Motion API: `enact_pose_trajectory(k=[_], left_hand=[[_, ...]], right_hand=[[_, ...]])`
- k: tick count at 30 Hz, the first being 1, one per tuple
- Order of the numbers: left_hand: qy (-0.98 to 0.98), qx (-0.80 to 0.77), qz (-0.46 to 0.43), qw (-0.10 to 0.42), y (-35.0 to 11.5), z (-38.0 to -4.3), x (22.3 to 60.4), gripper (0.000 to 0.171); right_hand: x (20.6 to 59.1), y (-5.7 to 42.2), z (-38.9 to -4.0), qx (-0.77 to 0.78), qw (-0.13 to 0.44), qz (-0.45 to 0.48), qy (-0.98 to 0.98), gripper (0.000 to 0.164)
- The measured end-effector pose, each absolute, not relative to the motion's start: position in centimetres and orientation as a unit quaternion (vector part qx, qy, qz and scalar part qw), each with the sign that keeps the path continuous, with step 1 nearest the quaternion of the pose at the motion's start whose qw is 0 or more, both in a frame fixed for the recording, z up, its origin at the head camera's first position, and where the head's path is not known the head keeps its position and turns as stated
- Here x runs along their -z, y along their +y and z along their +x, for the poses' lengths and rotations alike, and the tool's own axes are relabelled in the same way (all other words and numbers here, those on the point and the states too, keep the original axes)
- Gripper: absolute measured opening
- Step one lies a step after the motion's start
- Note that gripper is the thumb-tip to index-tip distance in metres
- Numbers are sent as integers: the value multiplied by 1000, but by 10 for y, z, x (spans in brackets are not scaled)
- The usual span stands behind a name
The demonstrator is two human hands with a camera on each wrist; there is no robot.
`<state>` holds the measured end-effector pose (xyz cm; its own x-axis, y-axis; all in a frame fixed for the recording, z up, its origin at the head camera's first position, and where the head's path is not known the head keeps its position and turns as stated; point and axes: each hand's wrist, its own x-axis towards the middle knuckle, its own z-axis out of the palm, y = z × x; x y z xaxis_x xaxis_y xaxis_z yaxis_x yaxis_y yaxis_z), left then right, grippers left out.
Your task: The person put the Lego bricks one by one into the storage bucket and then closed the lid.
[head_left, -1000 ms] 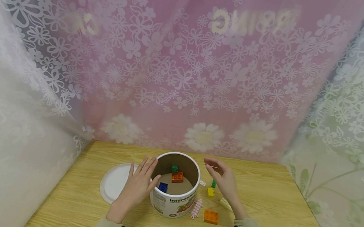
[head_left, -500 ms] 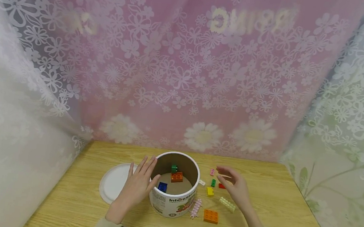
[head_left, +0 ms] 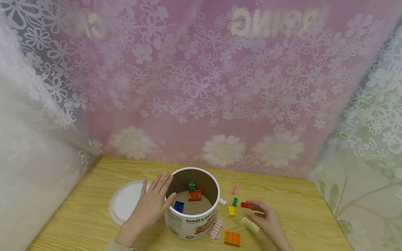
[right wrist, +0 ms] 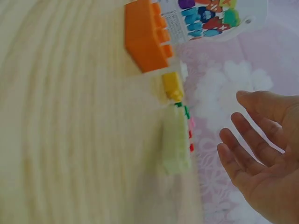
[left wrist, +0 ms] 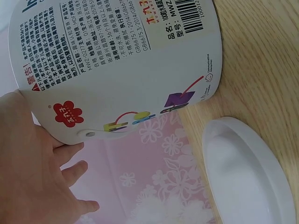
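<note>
My left hand rests at the left rim of a white round bucket, fingers straight; the left wrist view shows the hand against the bucket's printed side. Inside lie a blue brick, an orange-red brick and a dark green brick. My right hand hovers just over a pale yellow brick, fingers loosely bent and holding nothing. In the right wrist view that hand is apart from the pale brick. A red brick lies beside its fingertips.
Right of the bucket lie an orange brick, a light pink strip, a yellow brick, a green brick, a pink brick and a white piece. A white lid lies at left. Floral curtains surround the wooden table.
My right hand has moved away from the bucket, to the right and toward me, down to the pale yellow brick, uncovering the pink and red bricks. The left hand has stayed at the rim.
</note>
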<state>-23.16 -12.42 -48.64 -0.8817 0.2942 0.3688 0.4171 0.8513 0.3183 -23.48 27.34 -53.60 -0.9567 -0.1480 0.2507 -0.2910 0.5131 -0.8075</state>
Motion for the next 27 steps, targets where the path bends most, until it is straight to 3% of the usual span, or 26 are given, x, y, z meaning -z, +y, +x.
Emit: enact_pose_trajectory(k=[14,27], left_hand=[[-947,211,-185,153,-124,-230,486,63],[-947,211,-189,156,-124,-229,486,64]], right_hand=[[556,287,-227,-429,3,59,-901,45],[561,278,-228,-366,18,40,-930,34]])
